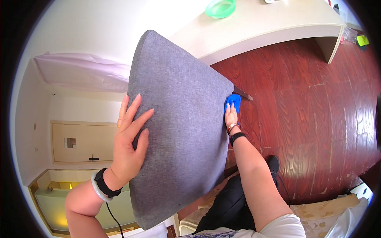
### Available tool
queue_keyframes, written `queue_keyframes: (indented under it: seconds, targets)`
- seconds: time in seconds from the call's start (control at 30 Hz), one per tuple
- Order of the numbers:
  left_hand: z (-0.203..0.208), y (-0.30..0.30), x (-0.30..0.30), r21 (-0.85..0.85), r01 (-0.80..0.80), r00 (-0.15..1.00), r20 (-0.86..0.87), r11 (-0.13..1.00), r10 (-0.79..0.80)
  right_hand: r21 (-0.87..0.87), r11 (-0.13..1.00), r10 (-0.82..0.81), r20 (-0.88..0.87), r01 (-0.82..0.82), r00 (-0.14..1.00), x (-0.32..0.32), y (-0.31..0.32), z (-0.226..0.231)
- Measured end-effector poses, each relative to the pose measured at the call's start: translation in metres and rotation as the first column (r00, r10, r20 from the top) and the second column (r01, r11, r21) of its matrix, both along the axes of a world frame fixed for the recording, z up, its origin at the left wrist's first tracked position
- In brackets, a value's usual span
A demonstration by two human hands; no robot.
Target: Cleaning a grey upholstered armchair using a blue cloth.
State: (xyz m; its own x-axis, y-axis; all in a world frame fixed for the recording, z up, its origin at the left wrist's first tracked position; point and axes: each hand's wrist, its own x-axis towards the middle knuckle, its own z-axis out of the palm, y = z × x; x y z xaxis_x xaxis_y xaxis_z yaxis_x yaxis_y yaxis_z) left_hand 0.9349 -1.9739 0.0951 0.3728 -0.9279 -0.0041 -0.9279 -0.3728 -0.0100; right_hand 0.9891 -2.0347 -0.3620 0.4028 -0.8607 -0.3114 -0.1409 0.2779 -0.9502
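A large grey fabric-covered padded seat (178,103) is tipped up on edge in front of me. A dark wooden leg (243,93) sticks out past its right edge. My left hand (132,137) lies against the left edge of the seat, fingers spread and resting on the fabric. At the right edge, my right hand (231,115) is closed on a blue cloth (235,101) and presses it to the seat near the leg. Part of the cloth is hidden by the fingers. The underside of the seat is out of sight.
A white desk (270,23) with a translucent green basin (220,8) stands at the far side. Dark red wood flooring (293,119) spreads to the right. My foot in a black shoe (273,163) is below, beside a thin black cable (286,186). A beige door (87,142) shows at left.
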Motion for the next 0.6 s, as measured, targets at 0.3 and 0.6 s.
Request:
queue_keyframes:
  seconds: [0.3, 0.6]
  targets:
    - [0.001, 0.000, -0.001, 0.005, 0.000, 1.000, 0.025, 1.000, 0.000, 0.342, 0.931, 0.206, -0.207, -0.127, 0.956, -0.037, 0.054, -0.023]
    - [0.001, -0.002, -0.002, 0.016, 0.005, 1.000, 0.005, 1.000, -0.005, -0.065, 0.997, -0.047, 0.046, 0.050, 0.998, 0.009, -0.033, 0.063]
